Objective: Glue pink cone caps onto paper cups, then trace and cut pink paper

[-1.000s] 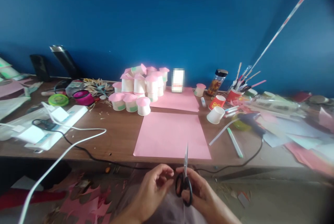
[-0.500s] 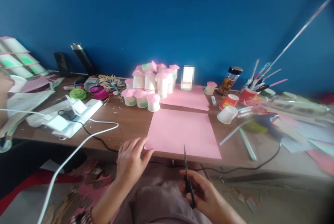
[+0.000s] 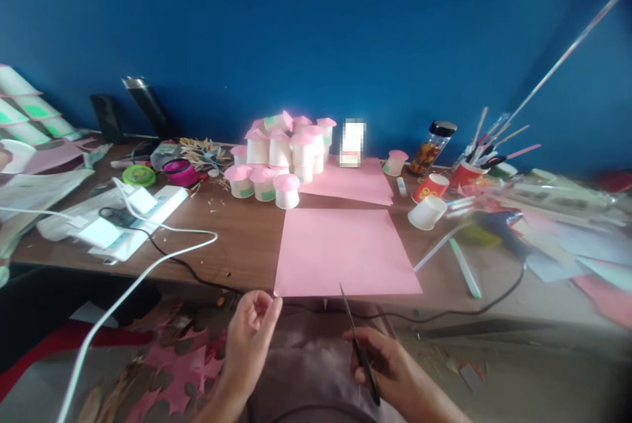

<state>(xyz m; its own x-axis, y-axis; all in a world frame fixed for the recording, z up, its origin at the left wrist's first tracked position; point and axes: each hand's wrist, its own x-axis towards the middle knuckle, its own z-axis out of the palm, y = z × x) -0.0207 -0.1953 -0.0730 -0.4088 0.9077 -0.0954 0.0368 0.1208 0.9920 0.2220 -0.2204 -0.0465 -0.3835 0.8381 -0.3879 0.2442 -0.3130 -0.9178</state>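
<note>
A sheet of pink paper (image 3: 345, 252) lies flat, its front edge along the table's near edge. My left hand (image 3: 249, 341) is just off its near left corner, fingers loosely curled and thumb apart from them. The thumb tip is close to that corner; I cannot tell whether it touches. My right hand (image 3: 388, 360) holds a pair of scissors (image 3: 349, 314) by the black handles, above my lap. The blades look closed and point up toward the sheet's front edge.
Behind the sheet stand several white paper cups with pink paper tops (image 3: 286, 191), near a pink paper stack (image 3: 345, 186). A power strip (image 3: 148, 225) and white cable (image 3: 162, 260) lie left. A white cup (image 3: 427, 213), green-ended marker (image 3: 465, 268) and jar (image 3: 433, 149) are right.
My left hand went from between the scissors and my lap to the sheet's left corner, then drew back with fingers curling. The sheet's left side shifted toward me. The scissors tilted further left.
</note>
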